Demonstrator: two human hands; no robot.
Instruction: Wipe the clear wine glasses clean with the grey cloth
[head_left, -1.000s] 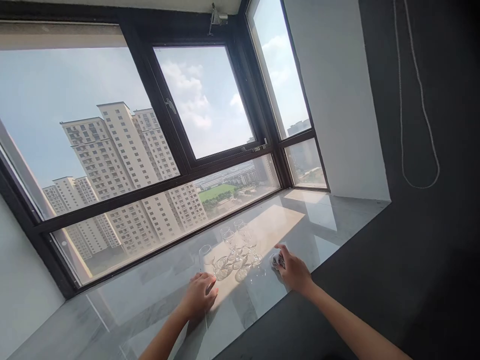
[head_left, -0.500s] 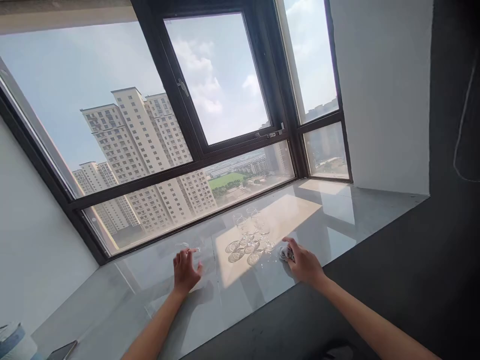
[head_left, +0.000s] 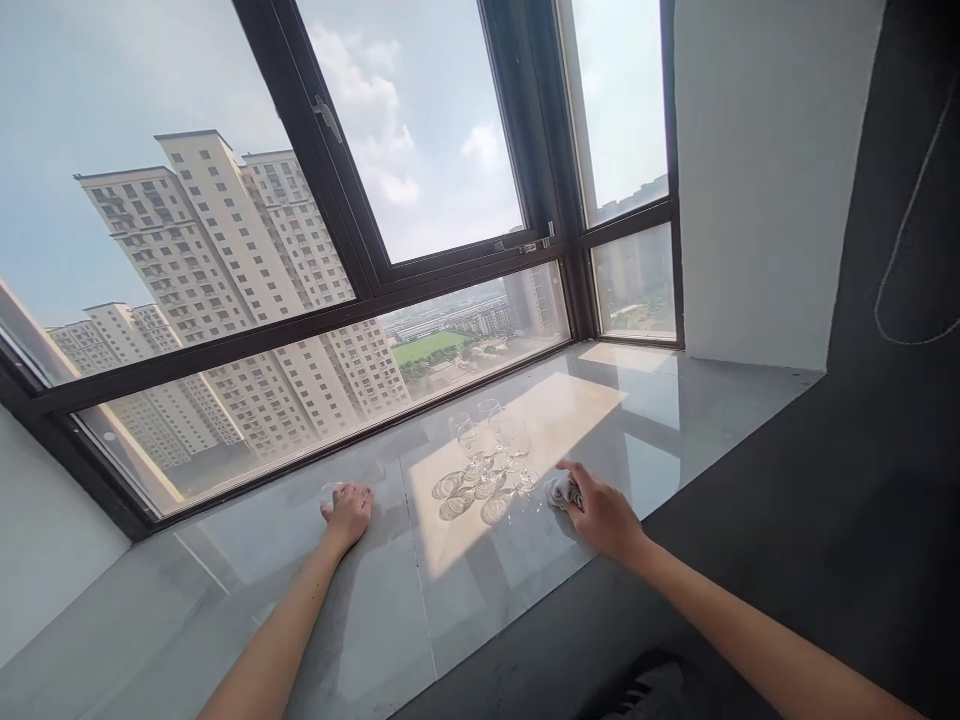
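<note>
My left hand [head_left: 346, 513] is wrapped round a clear wine glass [head_left: 334, 492] standing on the marble window sill [head_left: 420, 610], left of the sunlit patch. My right hand [head_left: 600, 515] rests on the sill with its fingers closed over a small crumpled grey cloth [head_left: 560, 491]. Between the hands, in the sunlight, stand three more clear wine glasses [head_left: 491, 445], close together.
A large dark-framed window [head_left: 352, 260] runs along the back of the sill, with tower blocks outside. A white wall [head_left: 757, 180] closes the right end. A dark surface [head_left: 750, 520] borders the sill's near edge, and a bead cord [head_left: 911, 230] hangs at right.
My left hand has carried one glass leftward along the sill, away from the group, and set it down. My right hand has stayed on the cloth. The view has shifted.
</note>
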